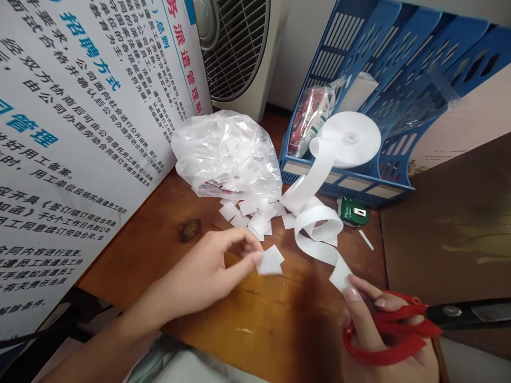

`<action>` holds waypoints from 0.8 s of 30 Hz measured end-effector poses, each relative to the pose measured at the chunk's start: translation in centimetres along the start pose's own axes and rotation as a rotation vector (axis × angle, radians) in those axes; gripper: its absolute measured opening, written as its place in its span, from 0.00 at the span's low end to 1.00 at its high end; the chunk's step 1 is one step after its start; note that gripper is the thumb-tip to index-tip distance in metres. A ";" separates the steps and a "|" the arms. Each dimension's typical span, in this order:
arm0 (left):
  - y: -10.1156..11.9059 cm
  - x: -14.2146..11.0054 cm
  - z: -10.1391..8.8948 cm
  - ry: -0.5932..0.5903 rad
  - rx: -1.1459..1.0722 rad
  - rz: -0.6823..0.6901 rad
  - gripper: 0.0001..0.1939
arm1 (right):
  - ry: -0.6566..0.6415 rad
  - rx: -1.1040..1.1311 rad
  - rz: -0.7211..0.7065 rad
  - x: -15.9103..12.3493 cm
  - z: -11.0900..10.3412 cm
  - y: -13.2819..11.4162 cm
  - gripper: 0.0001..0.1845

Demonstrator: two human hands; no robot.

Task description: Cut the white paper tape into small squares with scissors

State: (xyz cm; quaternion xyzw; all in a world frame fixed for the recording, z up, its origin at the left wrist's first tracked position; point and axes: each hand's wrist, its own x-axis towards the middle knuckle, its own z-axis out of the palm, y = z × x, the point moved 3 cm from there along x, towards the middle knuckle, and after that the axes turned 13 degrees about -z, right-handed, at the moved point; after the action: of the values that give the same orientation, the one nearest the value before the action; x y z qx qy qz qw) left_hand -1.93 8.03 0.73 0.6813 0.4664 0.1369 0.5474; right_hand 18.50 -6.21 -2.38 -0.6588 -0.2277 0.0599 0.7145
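Observation:
Between thumb and index finger, my left hand (219, 263) pinches a few small white cut squares (271, 260), one overlapping another. My right hand (371, 324) has red-handled scissors (383, 354) looped over its fingers, with the dark blades pointing off to the right. The thumb and a finger of that same hand pinch the free end of a white ribbon-like strip (317, 256). The strip curls back across the table to a flat white roll (361, 143). Just beyond my left hand lies a loose pile of white squares (259, 215).
A clear plastic bag (227, 154) with white pieces sits behind the pile. The blue file rack (351, 183) stands at the back right, a green tape measure (353, 211) before it. A fan (239, 48) and a printed board (80, 133) border the wooden table (255, 319).

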 end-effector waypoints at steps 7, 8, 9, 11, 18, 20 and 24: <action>-1.2 -0.3 5.2 -0.169 -0.438 -0.185 0.09 | -0.095 -0.050 -0.171 -3.9 1.8 0.9 0.18; -1.3 -0.1 5.6 -0.175 -0.481 -0.188 0.08 | -0.122 -0.052 -0.184 -4.2 1.9 1.0 0.17; -1.5 0.0 5.8 -0.196 -0.525 -0.199 0.08 | -0.152 -0.054 -0.192 -4.5 2.1 1.0 0.16; -1.6 0.3 6.2 -0.251 -0.589 -0.237 0.09 | -0.213 -0.037 -0.188 -4.8 2.2 1.2 0.17; -1.0 0.6 6.3 -0.212 -0.570 -0.291 0.10 | -0.134 0.089 -0.061 -4.8 2.2 1.6 0.18; -0.8 0.5 6.3 -0.217 -0.543 -0.260 0.09 | -0.142 0.122 -0.057 -4.5 2.2 1.8 0.17; -0.9 0.3 6.5 -0.185 -0.486 -0.206 0.07 | -0.125 0.143 -0.091 -4.1 2.3 1.9 0.18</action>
State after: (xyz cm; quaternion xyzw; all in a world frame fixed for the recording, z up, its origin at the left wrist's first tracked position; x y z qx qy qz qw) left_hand 2.31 4.19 -2.55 0.4885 0.4350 0.1256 0.7459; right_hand 14.38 -5.48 -5.19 -0.5902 -0.2966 0.0847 0.7460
